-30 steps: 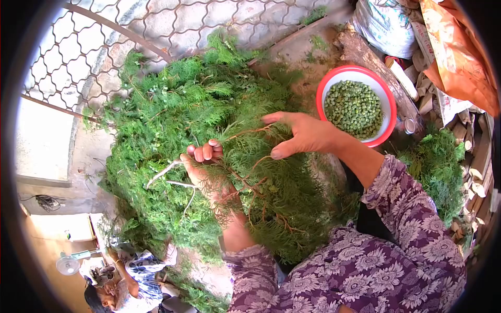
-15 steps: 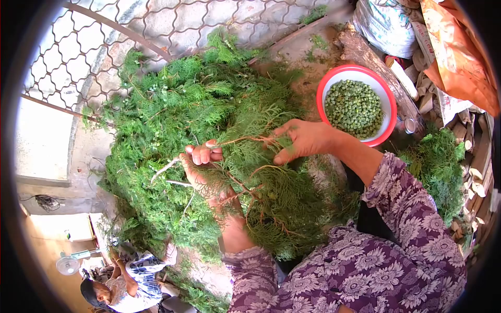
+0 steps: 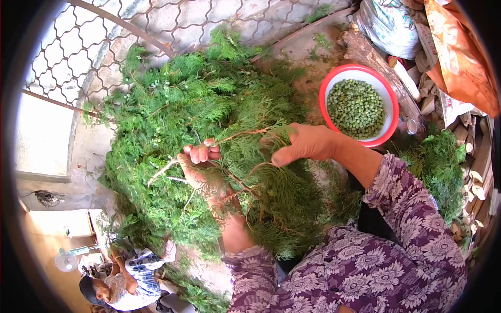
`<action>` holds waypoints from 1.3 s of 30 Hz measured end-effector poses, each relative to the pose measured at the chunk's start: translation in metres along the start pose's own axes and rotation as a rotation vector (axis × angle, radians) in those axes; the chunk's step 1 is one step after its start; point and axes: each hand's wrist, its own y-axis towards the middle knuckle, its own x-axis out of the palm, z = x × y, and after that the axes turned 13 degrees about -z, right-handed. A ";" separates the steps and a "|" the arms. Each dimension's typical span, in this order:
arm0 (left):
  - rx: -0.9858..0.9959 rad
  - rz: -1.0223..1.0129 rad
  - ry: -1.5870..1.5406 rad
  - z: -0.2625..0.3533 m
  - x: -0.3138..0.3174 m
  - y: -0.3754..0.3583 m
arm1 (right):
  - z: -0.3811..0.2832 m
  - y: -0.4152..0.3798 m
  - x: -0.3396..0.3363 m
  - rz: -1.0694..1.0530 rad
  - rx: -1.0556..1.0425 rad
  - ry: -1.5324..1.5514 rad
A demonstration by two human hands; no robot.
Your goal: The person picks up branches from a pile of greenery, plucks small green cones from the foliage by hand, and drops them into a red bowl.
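Observation:
My left hand (image 3: 201,161) is closed round the woody stem of a leafy green branch (image 3: 287,198), whose sprays hang over my forearm and lap. Thumb and curled fingers of my right hand (image 3: 300,143) are at the branch's upper sprays, with its fingertips partly hidden by leaves; what they hold is unclear. A big heap of cut green foliage (image 3: 172,109) lies on the ground beneath and beyond both hands. Right of the heap stands a red-rimmed white basin (image 3: 393,96) holding small green cones (image 3: 356,108).
Metal mesh (image 3: 219,21) runs behind the heap. At the right are a log (image 3: 368,49), a white sack (image 3: 389,28), an orange sheet (image 3: 456,57), split wood and more foliage (image 3: 438,172). Another person (image 3: 128,281) sits at the lower left near a fan (image 3: 68,261).
My right hand has shifted slightly at the sprays, its fingers now more curled and hidden by foliage. The left hand keeps its hold on the branch.

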 end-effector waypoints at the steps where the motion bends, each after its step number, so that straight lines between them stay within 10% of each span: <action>1: 0.008 0.013 0.005 0.001 -0.003 0.001 | 0.000 0.000 0.001 -0.002 0.001 0.002; 7: -0.038 -0.079 0.018 -0.003 -0.005 -0.001 | 0.036 0.010 -0.024 0.245 0.246 -0.404; 14: -0.313 0.035 0.279 -0.019 0.017 -0.012 | -0.011 -0.004 -0.008 0.181 -0.181 0.172; 21: -0.511 0.109 0.670 -0.046 0.022 -0.038 | -0.002 -0.002 -0.036 0.479 -0.256 -0.479; 26: -0.697 -0.086 0.252 -0.082 0.030 -0.057 | 0.021 0.013 -0.016 0.619 -0.476 -1.264; 39: -0.714 0.123 0.150 -0.070 0.008 -0.046 | 0.050 0.006 0.035 0.321 -0.192 -1.753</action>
